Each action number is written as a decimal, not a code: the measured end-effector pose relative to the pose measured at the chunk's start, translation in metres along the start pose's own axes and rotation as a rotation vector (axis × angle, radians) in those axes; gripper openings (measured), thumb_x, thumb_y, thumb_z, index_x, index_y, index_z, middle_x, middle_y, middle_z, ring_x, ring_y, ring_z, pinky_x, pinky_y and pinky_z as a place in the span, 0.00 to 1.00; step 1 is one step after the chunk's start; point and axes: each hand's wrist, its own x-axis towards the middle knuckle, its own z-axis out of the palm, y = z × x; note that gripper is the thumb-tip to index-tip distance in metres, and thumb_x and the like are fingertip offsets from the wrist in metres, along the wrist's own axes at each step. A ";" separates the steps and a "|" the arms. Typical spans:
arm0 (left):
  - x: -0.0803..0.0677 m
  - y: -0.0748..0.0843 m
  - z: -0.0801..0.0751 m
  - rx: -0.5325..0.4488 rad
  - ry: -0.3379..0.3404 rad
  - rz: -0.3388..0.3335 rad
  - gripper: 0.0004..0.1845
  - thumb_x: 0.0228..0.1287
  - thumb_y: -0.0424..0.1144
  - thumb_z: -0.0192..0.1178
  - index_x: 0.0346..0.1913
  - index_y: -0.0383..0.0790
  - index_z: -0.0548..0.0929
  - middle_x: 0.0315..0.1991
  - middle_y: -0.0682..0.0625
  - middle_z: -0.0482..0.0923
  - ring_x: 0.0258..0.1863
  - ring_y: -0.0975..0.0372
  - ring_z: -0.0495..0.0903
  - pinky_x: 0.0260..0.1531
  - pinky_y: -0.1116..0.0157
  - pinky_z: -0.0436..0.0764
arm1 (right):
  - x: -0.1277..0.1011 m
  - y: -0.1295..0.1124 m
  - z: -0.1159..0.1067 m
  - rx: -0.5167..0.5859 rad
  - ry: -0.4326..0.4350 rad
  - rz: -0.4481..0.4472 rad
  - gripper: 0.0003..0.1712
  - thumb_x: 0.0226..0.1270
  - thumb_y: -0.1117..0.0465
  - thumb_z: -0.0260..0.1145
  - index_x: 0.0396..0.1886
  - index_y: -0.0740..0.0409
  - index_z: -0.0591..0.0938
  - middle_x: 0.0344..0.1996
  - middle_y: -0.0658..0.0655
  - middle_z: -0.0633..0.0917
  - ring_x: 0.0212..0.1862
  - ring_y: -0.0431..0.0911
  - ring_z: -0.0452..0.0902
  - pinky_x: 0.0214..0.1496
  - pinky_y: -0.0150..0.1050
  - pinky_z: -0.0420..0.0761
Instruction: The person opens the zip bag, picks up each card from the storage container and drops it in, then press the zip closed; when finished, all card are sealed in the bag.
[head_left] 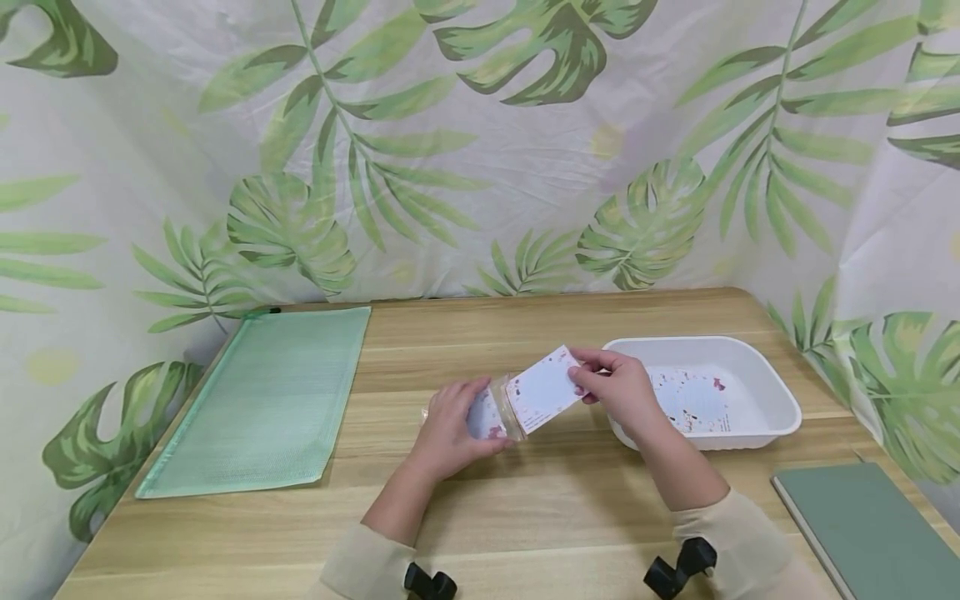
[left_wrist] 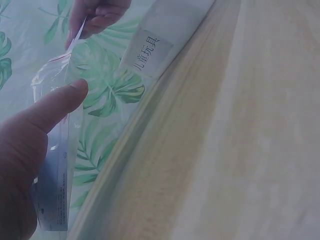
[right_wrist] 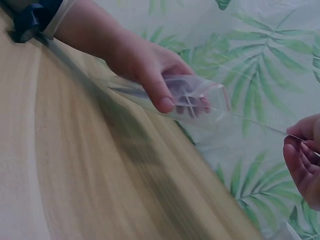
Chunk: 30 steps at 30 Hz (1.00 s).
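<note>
In the head view my left hand (head_left: 450, 429) grips a clear plastic zip bag (head_left: 512, 408) between thumb and fingers, over the wood table. Printed cards (head_left: 486, 414) lie inside it. My right hand (head_left: 618, 387) pinches the far corner of a white card (head_left: 546, 390) with small reddish and brown prints; its other end is at the bag's mouth. The left wrist view shows the thumb along the bag (left_wrist: 60, 165). From the right wrist the card (right_wrist: 260, 124) appears edge-on, between the bag's opening and my right fingertips.
A white plastic tray (head_left: 780, 408) stands at the right with a similar printed card (head_left: 693, 400) in it. Below it lies a green notebook (head_left: 873, 525). A green mesh zip pouch (head_left: 262, 400) lies flat at the left. Leaf-patterned cloth (head_left: 525, 167) hangs behind the table.
</note>
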 end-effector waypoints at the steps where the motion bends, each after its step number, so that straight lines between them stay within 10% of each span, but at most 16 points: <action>1: 0.000 0.000 0.000 0.002 -0.001 0.002 0.49 0.36 0.52 0.79 0.66 0.38 0.73 0.58 0.42 0.76 0.59 0.47 0.72 0.63 0.50 0.68 | 0.000 0.000 0.004 0.008 0.010 0.003 0.23 0.62 0.70 0.65 0.58 0.72 0.78 0.25 0.47 0.78 0.24 0.33 0.75 0.28 0.26 0.79; 22: 0.000 0.002 -0.001 0.000 0.010 -0.012 0.51 0.37 0.54 0.79 0.67 0.37 0.71 0.58 0.42 0.76 0.60 0.47 0.72 0.63 0.49 0.67 | -0.018 0.017 0.049 0.031 0.207 -0.113 0.19 0.61 0.67 0.69 0.53 0.62 0.84 0.35 0.60 0.80 0.29 0.36 0.77 0.30 0.27 0.81; 30: -0.001 0.002 -0.001 0.012 0.032 0.025 0.49 0.37 0.51 0.79 0.65 0.36 0.72 0.58 0.42 0.76 0.58 0.48 0.73 0.61 0.49 0.69 | -0.022 0.022 0.055 0.019 0.147 -0.138 0.17 0.62 0.67 0.68 0.51 0.65 0.84 0.32 0.58 0.82 0.28 0.36 0.78 0.30 0.29 0.82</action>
